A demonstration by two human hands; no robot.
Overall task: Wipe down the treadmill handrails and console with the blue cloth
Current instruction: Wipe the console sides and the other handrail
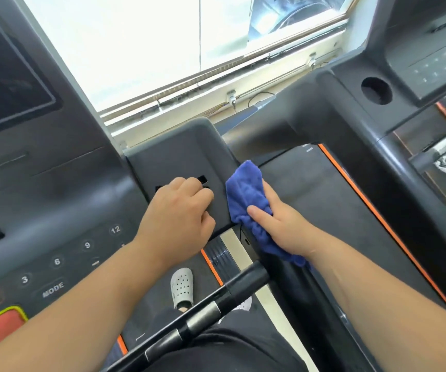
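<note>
Where the console [55, 210] meets its right-hand panel at frame centre, right hand [278, 224] clutches the blue cloth [246, 194], bunched, creased, pressed against the panel edge. Left hand [179, 213] rests curled on the panel, holding nothing.

Count of visible items: two hands, left hand [179, 208] and right hand [278, 224]; one blue cloth [246, 194]; one grey perforated clog [181, 287]. Two treadmill consoles are present: the near console [63, 200] and the neighbouring console [431, 57], the latter with one round cup holder [376, 90]. The near console shows four numbered keys, 3, 6, 9 and 12, and one MODE key [52, 289].
</note>
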